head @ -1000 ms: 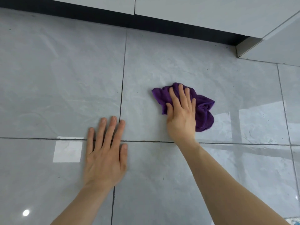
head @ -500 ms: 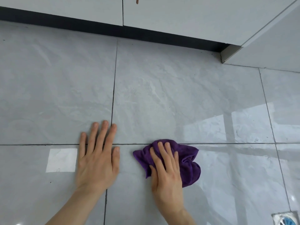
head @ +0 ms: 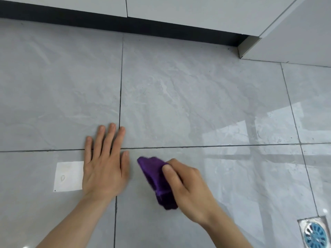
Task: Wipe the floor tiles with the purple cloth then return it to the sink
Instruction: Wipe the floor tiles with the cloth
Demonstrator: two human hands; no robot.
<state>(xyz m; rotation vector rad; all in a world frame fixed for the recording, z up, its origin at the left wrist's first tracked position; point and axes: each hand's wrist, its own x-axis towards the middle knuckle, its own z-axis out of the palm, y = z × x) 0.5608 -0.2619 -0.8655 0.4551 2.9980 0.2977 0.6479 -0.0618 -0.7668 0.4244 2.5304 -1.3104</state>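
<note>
The purple cloth (head: pixel 154 178) is bunched on the glossy grey floor tiles (head: pixel 179 97), just below the horizontal grout line. My right hand (head: pixel 186 190) grips it from the right, thumb on top, with part of the cloth hidden under the palm. Just left of the cloth, my left hand (head: pixel 105 165) lies flat on the floor with its fingers spread across the grout crossing, and it holds nothing. No sink is in view.
White cabinet fronts (head: pixel 179 9) over a dark toe-kick (head: pixel 143 26) run along the far edge. A cabinet corner (head: pixel 250 45) juts out at the right. A floor drain with a blue grate (head: pixel 314 233) sits at the bottom right. A bright square reflection (head: pixel 69 176) shines beside my left hand.
My right hand dragged the cloth from the far tile back towards me across the grout line, then turned from a flat press to a side grip. My left hand stayed planted.
</note>
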